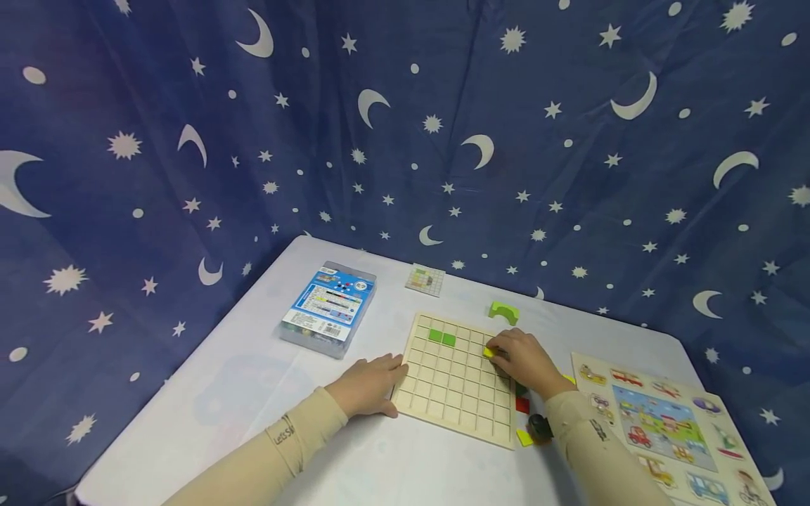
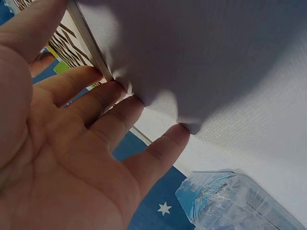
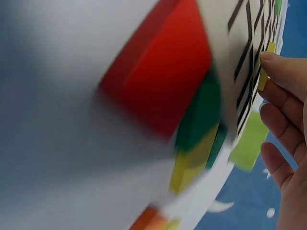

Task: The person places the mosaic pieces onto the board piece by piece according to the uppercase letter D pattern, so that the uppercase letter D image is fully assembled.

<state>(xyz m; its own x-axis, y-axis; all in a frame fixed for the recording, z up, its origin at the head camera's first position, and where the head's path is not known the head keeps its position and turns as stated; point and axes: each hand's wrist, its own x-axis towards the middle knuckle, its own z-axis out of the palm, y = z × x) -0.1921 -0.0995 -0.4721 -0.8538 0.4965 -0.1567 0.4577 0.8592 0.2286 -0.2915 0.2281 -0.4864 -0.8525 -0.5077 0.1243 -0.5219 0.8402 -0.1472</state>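
A wooden grid board (image 1: 458,383) lies on the white table, two green square tiles (image 1: 441,337) in its upper left cells. Over the board's right side my right hand (image 1: 525,360) pinches a yellow tile (image 3: 266,67) between thumb and fingers. My left hand (image 1: 367,388) rests at the board's left edge; its fingers (image 2: 158,148) are extended, fingertips on the cloth and the board's side. A red block (image 3: 165,72) and green and yellow pieces (image 3: 199,124) sit by the board's right edge, partly covered by my right arm in the head view.
A clear box with a blue label (image 1: 332,306) stands at the left. Behind the board are a small pattern card (image 1: 425,280) and a light green arch block (image 1: 504,312). A dark round object (image 1: 540,426) and a picture puzzle board (image 1: 671,429) lie to the right.
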